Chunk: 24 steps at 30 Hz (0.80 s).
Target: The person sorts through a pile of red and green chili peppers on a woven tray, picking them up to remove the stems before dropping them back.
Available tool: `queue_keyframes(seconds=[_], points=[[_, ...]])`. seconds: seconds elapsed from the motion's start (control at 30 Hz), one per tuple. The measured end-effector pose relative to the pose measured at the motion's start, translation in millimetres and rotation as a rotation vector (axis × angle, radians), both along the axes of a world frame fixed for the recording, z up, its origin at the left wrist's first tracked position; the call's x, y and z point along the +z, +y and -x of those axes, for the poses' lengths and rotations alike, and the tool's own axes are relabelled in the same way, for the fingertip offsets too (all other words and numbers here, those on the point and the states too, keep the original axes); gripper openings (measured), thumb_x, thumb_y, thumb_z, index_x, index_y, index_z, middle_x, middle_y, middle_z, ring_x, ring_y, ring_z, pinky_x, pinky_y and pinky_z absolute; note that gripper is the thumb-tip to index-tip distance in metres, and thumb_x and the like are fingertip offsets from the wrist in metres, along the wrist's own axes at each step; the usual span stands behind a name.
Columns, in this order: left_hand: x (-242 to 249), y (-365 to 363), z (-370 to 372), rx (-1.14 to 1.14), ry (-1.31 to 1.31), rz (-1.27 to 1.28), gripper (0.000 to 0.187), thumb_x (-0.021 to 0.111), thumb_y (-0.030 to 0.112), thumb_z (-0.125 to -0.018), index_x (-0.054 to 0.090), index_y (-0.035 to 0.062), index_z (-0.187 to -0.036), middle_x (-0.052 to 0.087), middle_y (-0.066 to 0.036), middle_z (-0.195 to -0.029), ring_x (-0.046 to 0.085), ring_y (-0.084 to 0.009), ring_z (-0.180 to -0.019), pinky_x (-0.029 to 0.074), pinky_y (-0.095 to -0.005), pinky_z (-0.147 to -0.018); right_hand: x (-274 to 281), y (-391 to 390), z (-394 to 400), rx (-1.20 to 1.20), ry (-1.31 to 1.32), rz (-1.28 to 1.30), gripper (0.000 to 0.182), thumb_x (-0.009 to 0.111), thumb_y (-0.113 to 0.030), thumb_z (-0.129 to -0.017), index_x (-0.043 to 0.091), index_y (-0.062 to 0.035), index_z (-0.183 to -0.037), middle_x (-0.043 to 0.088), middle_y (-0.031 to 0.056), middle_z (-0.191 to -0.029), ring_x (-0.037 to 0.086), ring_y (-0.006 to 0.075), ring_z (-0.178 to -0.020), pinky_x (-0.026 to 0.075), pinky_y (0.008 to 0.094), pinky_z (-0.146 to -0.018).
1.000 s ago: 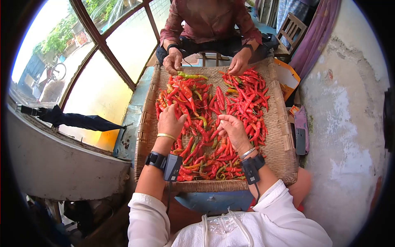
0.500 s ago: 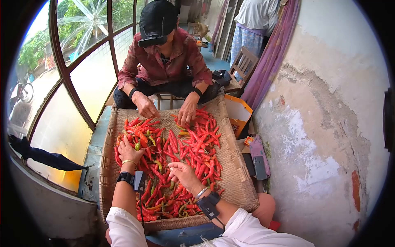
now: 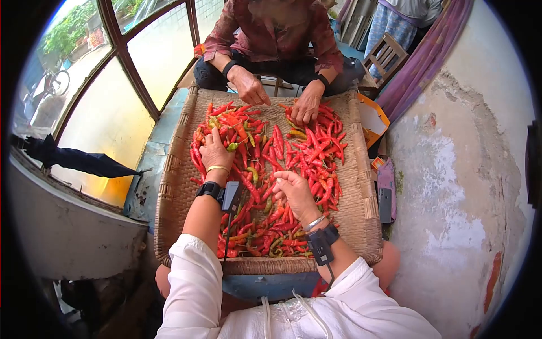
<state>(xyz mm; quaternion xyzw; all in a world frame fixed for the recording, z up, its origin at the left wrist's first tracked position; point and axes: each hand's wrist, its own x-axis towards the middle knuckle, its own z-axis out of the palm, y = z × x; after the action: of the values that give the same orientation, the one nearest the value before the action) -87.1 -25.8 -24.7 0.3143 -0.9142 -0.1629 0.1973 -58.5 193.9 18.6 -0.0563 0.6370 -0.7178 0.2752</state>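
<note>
Red chili peppers (image 3: 319, 150), with a few green and yellowish ones, lie heaped in a shallow woven basket (image 3: 361, 226). On the left heap rests my left hand (image 3: 213, 153), fingers stretched over the peppers and partly hidden among them. Beside its thumb shows a yellow-green chili pepper (image 3: 232, 147). My right hand (image 3: 296, 195) hovers over the middle of the basket, thumb and forefinger pinched together. Something small and pale shows at those fingertips, too small to name. Both my wrists carry a bracelet and a strapped black device.
Across the basket sits another person, whose hands (image 3: 307, 103) are over the far peppers. A folded dark umbrella (image 3: 84, 161) lies by the window at left. To the right are an orange-edged box (image 3: 372, 121), a phone (image 3: 385, 204), a wooden chair (image 3: 387, 59) and a worn wall (image 3: 440, 186).
The view has tilted down, so the basket appears higher and further right. My left hand stays on the left heap, and my right hand's fingers look more curled. The other person's hands remain over the far edge.
</note>
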Motion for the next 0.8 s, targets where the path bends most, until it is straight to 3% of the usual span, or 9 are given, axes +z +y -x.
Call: queue_keyframes(seconds=[0.17, 0.2, 0.33, 0.4, 0.53, 0.73, 0.8], points=[[-6, -5, -1, -0.095, 0.06, -0.059, 0.072, 0.068, 0.016, -0.062, 0.033, 0.015, -0.125, 0.048, -0.013, -0.106, 0.053, -0.0312, -0.089, 0.044, -0.038, -0.075, -8, 0, 2, -0.001, 0.004, 0.033, 0.021, 0.048, -0.013, -0.086, 0.052, -0.0004, -0.102, 0.057, 0.0031, -0.072, 0.053, 0.0062, -0.055, 0.04, 0.0166, -0.046], [-2, -4, -3, -0.119, 0.091, -0.076, 0.069, 0.069, 0.02, -0.064, 0.035, 0.0098, -0.124, 0.05, -0.018, -0.103, 0.054, -0.0347, -0.086, 0.045, -0.0411, -0.072, -7, -1, 4, 0.018, 0.015, 0.039, 0.021, 0.048, -0.013, -0.086, 0.052, -0.0004, -0.102, 0.057, 0.0031, -0.072, 0.053, 0.0062, -0.055, 0.04, 0.0166, -0.046], [12, 4, -16, -0.219, 0.092, -0.229, 0.071, 0.068, 0.018, -0.064, 0.033, 0.0085, -0.125, 0.048, -0.019, -0.107, 0.051, -0.0342, -0.098, 0.044, -0.0396, -0.08, -11, 2, 4, -0.012, 0.004, -0.005, 0.02, 0.048, -0.013, -0.085, 0.052, -0.0015, -0.101, 0.057, 0.0032, -0.07, 0.052, 0.0059, -0.055, 0.041, 0.0167, -0.045], [15, 11, -27, -0.298, 0.137, -0.153, 0.07, 0.066, 0.015, -0.063, 0.034, 0.0136, -0.125, 0.049, -0.016, -0.101, 0.054, -0.0345, -0.086, 0.046, -0.0405, -0.073, -17, 3, 8, -0.04, 0.02, -0.038, 0.02, 0.048, -0.013, -0.085, 0.052, -0.0015, -0.101, 0.057, 0.0032, -0.07, 0.052, 0.0058, -0.054, 0.041, 0.0168, -0.045], [31, 23, -54, -0.449, -0.004, -0.272, 0.072, 0.069, 0.011, -0.06, 0.036, 0.0111, -0.124, 0.048, -0.017, -0.107, 0.051, -0.0332, -0.096, 0.044, -0.0371, -0.08, -23, 3, 8, -0.037, 0.026, -0.085, 0.022, 0.048, -0.013, -0.085, 0.052, -0.0013, -0.103, 0.057, 0.0027, -0.07, 0.052, 0.0059, -0.054, 0.04, 0.0165, -0.044], [42, 42, -90, -0.603, 0.0, -0.291, 0.069, 0.066, 0.016, -0.065, 0.034, 0.0124, -0.125, 0.049, -0.018, -0.101, 0.053, -0.0354, -0.09, 0.045, -0.04, -0.076, -21, -1, -4, -0.056, 0.064, -0.169, 0.026, 0.05, -0.017, -0.084, 0.052, -0.0015, -0.105, 0.057, 0.0011, -0.078, 0.053, 0.0063, -0.059, 0.039, 0.0159, -0.045], [42, 49, -100, -0.653, 0.001, -0.345, 0.07, 0.066, 0.015, -0.064, 0.033, 0.0125, -0.125, 0.049, -0.02, -0.102, 0.053, -0.0358, -0.091, 0.045, -0.0399, -0.077, -19, -4, -9, 0.042, 0.088, -0.143, 0.025, 0.052, -0.018, -0.084, 0.054, -0.0023, -0.104, 0.057, -0.0007, -0.077, 0.051, 0.0055, -0.058, 0.038, 0.0181, -0.045]])
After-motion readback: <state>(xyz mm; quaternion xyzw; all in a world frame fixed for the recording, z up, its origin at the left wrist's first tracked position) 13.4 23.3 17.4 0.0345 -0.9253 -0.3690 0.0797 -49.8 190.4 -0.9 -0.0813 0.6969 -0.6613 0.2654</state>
